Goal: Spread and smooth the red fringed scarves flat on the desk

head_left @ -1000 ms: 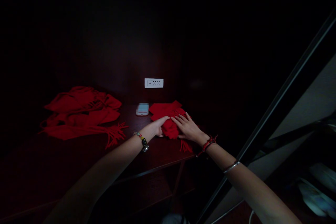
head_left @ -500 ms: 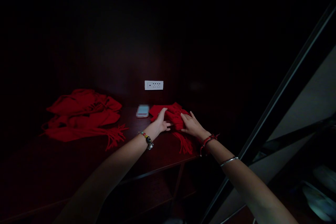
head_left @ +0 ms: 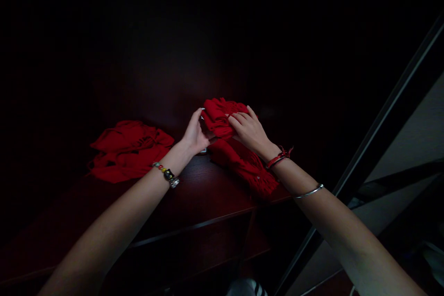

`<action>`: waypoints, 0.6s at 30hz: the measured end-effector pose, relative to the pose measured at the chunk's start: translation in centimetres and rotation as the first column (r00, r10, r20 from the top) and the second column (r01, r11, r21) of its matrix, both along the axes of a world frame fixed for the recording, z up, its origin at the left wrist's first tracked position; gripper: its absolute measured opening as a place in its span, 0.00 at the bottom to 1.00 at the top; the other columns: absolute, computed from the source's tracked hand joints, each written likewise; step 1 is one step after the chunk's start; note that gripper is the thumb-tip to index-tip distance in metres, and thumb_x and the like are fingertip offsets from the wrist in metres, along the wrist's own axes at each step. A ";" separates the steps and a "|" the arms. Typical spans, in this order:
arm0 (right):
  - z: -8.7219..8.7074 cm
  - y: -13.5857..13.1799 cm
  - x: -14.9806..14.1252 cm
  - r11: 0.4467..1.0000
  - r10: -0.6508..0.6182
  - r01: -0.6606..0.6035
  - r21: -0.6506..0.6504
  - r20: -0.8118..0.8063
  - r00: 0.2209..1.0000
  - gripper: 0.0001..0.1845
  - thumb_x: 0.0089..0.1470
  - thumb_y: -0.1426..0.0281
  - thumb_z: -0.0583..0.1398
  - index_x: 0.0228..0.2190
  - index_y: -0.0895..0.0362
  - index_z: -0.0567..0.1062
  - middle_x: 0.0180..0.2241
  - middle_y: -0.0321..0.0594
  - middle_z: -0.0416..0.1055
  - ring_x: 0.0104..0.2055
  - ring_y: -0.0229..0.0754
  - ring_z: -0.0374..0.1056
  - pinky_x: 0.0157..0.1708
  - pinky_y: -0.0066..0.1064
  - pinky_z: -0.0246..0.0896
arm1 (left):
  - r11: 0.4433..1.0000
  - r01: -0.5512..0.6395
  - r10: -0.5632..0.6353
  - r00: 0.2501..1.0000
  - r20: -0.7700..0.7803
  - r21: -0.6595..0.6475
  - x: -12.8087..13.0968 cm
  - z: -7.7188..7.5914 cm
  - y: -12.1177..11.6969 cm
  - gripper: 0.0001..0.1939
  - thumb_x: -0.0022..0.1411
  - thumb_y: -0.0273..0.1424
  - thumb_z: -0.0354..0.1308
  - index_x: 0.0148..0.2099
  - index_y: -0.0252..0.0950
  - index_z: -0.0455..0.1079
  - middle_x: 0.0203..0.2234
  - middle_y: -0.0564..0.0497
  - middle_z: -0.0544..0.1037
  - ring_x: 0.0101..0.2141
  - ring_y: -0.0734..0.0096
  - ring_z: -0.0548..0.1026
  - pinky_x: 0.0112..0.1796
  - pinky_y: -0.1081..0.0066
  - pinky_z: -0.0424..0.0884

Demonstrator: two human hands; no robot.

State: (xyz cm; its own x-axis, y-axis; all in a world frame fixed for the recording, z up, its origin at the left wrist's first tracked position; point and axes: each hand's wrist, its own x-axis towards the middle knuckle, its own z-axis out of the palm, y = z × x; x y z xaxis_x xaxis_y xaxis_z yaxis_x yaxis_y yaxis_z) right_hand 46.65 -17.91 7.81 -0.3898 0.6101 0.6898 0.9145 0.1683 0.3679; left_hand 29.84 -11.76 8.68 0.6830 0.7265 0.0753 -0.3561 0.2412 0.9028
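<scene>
A red scarf (head_left: 218,120), bunched into a folded bundle, is raised off the dark wooden shelf (head_left: 194,199) between both hands. My left hand (head_left: 197,134) grips its left side, thumb on top and fingers underneath, partly hidden. On the right, my right hand (head_left: 251,132) closes over the bundle with its fingers on the front. Below lies more red fringed cloth (head_left: 239,162) on the shelf; whether it is part of the same scarf I cannot tell. A loose heap of red scarves (head_left: 130,148) rests to the left of my left hand.
Behind my left hand, a small pale object (head_left: 203,151) is mostly covered. The shelf's front edge (head_left: 194,226) runs across below my hands, with darker compartments underneath. A slanting metal-edged door frame (head_left: 391,101) stands at the right.
Both hands have closed on the red scarf and lifted it up from the shelf. It now covers most of the wall socket. The view has shifted slightly.
</scene>
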 end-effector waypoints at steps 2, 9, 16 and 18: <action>0.2 0.4 -3.7 0.997 0.076 -0.076 0.011 0.028 0.997 0.28 0.49 0.71 0.54 0.52 0.59 0.55 0.49 0.45 0.59 0.51 0.50 0.52 0.55 0.53 0.26 | 0.999 -0.032 0.029 0.998 0.052 0.045 -4.1 0.0 -0.1 0.31 0.52 0.53 0.42 0.49 0.34 0.59 0.37 0.49 0.71 0.38 0.62 0.70 0.39 0.63 0.65; -9.2 2.0 -17.6 0.962 0.220 -0.213 -0.168 0.023 0.975 0.27 0.49 0.71 0.55 0.51 0.60 0.57 0.42 0.48 0.65 0.45 0.47 0.59 0.54 0.48 0.35 | 0.928 -0.331 0.262 0.905 -0.334 -0.171 -17.8 -7.1 -0.4 0.24 0.50 0.50 0.49 0.38 0.36 0.67 0.24 0.50 0.75 0.27 0.65 0.73 0.29 0.67 0.69; -13.2 1.1 -21.4 0.876 0.349 -0.400 -0.270 -0.218 0.911 0.36 0.43 0.63 0.61 0.52 0.60 0.57 0.49 0.52 0.60 0.53 0.50 0.52 0.53 0.48 0.38 | 0.844 -0.479 0.300 0.794 -0.529 -0.240 -22.4 -11.3 -0.5 0.11 0.47 0.37 0.59 0.33 0.36 0.66 0.20 0.54 0.75 0.20 0.71 0.72 0.24 0.72 0.69; -12.5 1.2 -20.5 0.836 0.372 -0.466 -0.289 -0.324 0.870 0.34 0.46 0.61 0.58 0.52 0.60 0.55 0.50 0.51 0.60 0.52 0.48 0.54 0.52 0.44 0.44 | 0.855 -0.469 0.307 0.801 -0.515 -0.220 -22.2 -11.2 -0.5 0.14 0.47 0.40 0.58 0.34 0.37 0.66 0.21 0.53 0.75 0.20 0.71 0.72 0.25 0.72 0.69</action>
